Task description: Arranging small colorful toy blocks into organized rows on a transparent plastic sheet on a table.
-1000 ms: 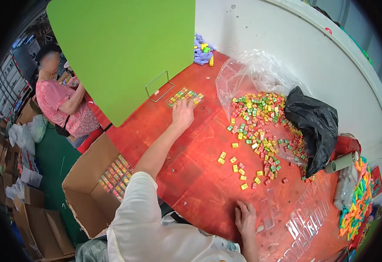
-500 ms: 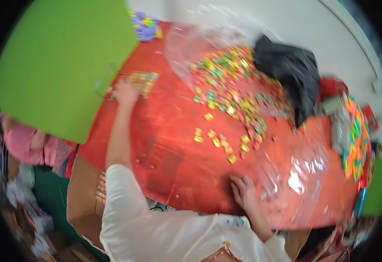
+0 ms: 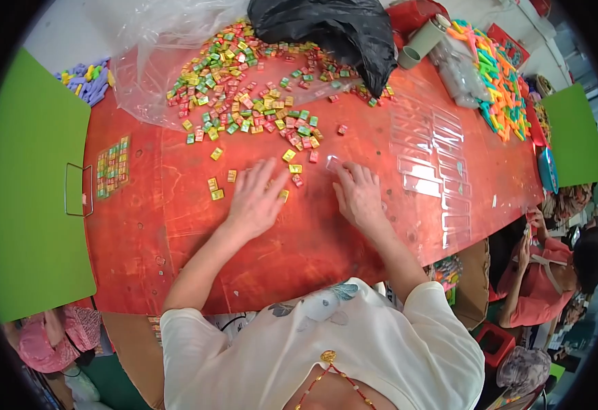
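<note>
Several small blocks [image 3: 287, 195] hide under left hand [image 3: 254, 201].

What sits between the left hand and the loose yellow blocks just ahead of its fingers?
Nothing visible. The left hand lies flat on the red table, with bare tabletop between it and the small yellow rectangular blocks.

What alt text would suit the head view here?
Both hands, left hand and right hand, rest palm-down on a red table near scattered small coloured blocks, with clear plastic trays to the right.
</note>
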`<state>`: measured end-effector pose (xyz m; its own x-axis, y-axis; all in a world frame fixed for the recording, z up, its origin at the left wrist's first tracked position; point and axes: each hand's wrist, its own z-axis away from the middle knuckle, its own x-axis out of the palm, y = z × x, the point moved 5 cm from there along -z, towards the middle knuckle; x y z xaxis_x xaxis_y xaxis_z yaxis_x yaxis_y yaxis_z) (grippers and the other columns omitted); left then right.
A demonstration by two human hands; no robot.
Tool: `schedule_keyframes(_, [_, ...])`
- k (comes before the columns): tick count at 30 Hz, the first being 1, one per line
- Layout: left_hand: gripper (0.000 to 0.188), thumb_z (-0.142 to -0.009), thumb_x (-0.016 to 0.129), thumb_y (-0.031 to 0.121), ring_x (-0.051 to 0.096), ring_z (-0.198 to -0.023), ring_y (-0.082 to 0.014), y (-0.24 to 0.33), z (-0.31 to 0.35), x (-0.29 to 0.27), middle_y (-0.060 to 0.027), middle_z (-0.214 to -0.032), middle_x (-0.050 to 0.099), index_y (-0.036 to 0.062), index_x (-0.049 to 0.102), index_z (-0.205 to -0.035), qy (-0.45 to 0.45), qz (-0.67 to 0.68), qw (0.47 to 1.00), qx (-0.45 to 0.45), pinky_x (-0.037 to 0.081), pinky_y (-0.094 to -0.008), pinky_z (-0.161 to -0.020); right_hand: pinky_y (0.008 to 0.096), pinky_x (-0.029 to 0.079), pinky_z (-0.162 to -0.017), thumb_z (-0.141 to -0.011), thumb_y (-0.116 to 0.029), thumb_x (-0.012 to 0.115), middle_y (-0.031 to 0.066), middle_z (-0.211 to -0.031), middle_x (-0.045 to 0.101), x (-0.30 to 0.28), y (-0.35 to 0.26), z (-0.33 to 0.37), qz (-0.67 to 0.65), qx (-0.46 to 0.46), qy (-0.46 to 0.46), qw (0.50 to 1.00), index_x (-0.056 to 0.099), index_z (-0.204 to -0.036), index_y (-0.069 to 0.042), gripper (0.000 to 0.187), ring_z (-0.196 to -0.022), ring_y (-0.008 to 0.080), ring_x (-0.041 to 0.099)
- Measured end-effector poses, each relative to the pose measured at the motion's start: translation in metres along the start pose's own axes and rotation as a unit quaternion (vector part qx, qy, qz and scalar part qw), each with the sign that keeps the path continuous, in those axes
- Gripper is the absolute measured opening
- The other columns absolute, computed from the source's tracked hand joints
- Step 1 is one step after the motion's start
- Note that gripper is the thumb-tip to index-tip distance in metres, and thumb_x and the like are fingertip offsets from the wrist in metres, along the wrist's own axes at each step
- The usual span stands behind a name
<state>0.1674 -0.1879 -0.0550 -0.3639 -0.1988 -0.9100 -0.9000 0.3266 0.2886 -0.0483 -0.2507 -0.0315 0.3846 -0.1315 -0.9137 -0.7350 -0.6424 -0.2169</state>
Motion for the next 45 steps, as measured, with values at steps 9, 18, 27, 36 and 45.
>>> schedule_keyframes(9, [0.057,-0.091,0.065,0.028,0.033,-0.144,-0.0401,0.004,-0.005,0.013,-0.0198,-0.153,0.037,0.0123,0.048,-0.144,-0.016,0.007,0.999,-0.035,0.026,-0.0626,-0.113,0.042,0.044,-0.082,-0.087,-0.011,0.067,0.0097,-0.11,0.06,0.005,-0.002,0.056,-0.05,-0.066,-0.038,0.996,0.063,-0.121,-0.006,0.035,-0.098,0.0296,0.056])
schedule_keyframes(18, [0.06,-0.087,0.068,0.02,0.045,-0.13,-0.0398,-0.068,0.048,-0.04,-0.0204,-0.147,0.042,0.0125,0.049,-0.144,0.074,0.017,0.971,-0.228,0.041,-0.0499,-0.104,0.0403,0.045,-0.087,-0.083,-0.012,0.066,0.0103,-0.111,0.06,0.016,-0.091,0.051,-0.164,-0.28,-0.108,0.94,0.063,-0.121,-0.006,0.039,-0.1,0.0271,0.059])
schedule_keyframes(27, [0.065,-0.083,0.073,0.02,0.055,-0.115,-0.0406,-0.057,0.054,-0.042,-0.0196,-0.124,0.051,0.006,0.046,-0.14,-0.006,0.0,0.956,-0.294,0.051,-0.0494,-0.09,0.0405,0.042,-0.076,-0.084,-0.025,0.07,0.0084,-0.092,0.057,0.025,-0.101,-0.041,-0.089,-0.164,-0.018,0.982,0.065,-0.102,-0.006,0.027,-0.088,0.0247,0.058])
schedule_keyframes(36, [0.06,-0.085,0.069,0.018,0.059,-0.108,-0.0452,-0.034,0.042,-0.034,-0.022,-0.123,0.049,0.0072,0.043,-0.139,0.021,0.165,0.95,-0.264,0.052,-0.0527,-0.085,0.043,0.042,-0.079,-0.079,-0.02,0.069,0.0092,-0.095,0.057,0.056,-0.087,-0.052,-0.02,-0.151,-0.067,0.986,0.063,-0.103,-0.008,0.028,-0.092,0.0278,0.059])
schedule_keyframes(45, [0.035,-0.086,0.071,0.022,0.065,-0.097,-0.036,-0.028,0.047,-0.027,-0.0128,-0.111,0.054,0.0117,0.058,-0.116,-0.074,-0.019,0.946,-0.316,0.054,-0.0491,-0.076,0.0423,0.041,-0.081,-0.08,-0.015,0.067,0.0102,-0.096,0.057,0.053,-0.109,-0.06,-0.114,-0.192,-0.02,0.975,0.065,-0.106,-0.006,0.028,-0.094,0.0273,0.058])
